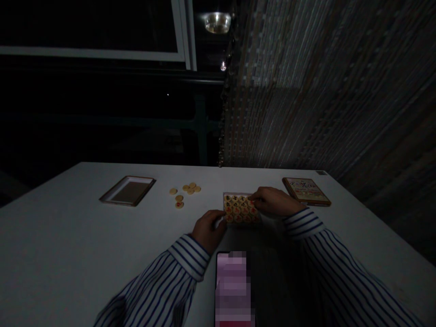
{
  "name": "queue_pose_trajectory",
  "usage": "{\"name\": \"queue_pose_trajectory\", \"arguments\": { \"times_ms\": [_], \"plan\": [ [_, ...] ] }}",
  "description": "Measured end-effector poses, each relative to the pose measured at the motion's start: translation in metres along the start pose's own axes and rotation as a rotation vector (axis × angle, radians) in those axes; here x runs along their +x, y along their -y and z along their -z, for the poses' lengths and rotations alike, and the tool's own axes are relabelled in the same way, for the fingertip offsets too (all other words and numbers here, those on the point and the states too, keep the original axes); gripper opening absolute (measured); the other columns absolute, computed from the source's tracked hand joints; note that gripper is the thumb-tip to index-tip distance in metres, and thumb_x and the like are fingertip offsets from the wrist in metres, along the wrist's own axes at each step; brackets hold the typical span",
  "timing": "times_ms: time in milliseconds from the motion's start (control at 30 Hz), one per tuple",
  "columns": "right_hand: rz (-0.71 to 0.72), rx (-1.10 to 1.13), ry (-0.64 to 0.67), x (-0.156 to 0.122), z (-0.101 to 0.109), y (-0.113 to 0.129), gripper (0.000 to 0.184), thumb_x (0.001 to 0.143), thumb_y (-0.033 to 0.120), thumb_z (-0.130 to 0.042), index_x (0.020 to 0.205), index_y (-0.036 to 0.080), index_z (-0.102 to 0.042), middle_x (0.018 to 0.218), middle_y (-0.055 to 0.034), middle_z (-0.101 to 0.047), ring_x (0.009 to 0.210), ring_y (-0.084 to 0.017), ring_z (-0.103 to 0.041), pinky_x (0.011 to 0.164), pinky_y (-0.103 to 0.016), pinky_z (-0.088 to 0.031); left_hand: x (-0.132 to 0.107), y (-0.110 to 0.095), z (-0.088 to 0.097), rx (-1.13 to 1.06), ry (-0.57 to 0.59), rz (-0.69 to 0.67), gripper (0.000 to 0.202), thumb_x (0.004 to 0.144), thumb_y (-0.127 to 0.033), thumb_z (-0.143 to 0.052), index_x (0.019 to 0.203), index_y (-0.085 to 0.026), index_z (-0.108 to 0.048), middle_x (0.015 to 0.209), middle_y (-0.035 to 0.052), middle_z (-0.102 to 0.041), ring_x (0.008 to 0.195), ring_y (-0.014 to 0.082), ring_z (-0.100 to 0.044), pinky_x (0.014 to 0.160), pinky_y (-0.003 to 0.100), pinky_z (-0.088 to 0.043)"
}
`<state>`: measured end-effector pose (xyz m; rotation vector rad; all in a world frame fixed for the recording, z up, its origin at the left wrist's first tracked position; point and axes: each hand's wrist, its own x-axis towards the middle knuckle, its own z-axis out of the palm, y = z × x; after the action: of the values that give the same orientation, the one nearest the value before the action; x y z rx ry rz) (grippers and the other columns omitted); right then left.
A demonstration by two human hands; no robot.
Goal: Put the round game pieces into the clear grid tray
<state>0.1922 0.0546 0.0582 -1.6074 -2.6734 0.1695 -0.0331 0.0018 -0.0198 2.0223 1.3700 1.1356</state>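
A small clear tray (242,222) holds round wooden Chinese chess pieces (241,210) set in rows, with black characters on the far rows and red ones on the near rows. At its left edge, my left hand (209,229) is closed with thumb and fingertips gripping the side. My right hand (275,201) reaches over the far right corner, its fingers pinched on a chess piece there; the fingers partly hide that piece. Left of the tray, several loose chess pieces (190,188) lie on the table, mostly with blank faces up. One nearer loose piece (179,205) shows a red mark.
An open shallow box (127,191) lies at the left of the white table (85,254). On the right is a box lid or flat box (306,190) with printed characters. A lit phone (233,286) is in front of me. A string curtain (289,91) hangs behind.
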Motion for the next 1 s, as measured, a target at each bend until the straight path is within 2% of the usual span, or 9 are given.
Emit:
{"name": "queue_pose_trajectory", "arguments": {
  "times_ms": [1000],
  "plan": [
    [0.011,-0.031,0.001,-0.0008,0.0023,0.0020,0.033,0.074,0.030,-0.042,0.100,0.024,-0.062,0.098,-0.0062,-0.062,0.092,-0.021,-0.055,0.075,-0.028,-0.039,-0.0002,0.0024,-0.0016,0.004,-0.002,0.000,0.022,0.073,-0.019,-0.051,0.093,-0.015,-0.059,0.089,0.0065,-0.062,0.082,0.0150,-0.058,0.076,0.029,-0.048]
  ]
}}
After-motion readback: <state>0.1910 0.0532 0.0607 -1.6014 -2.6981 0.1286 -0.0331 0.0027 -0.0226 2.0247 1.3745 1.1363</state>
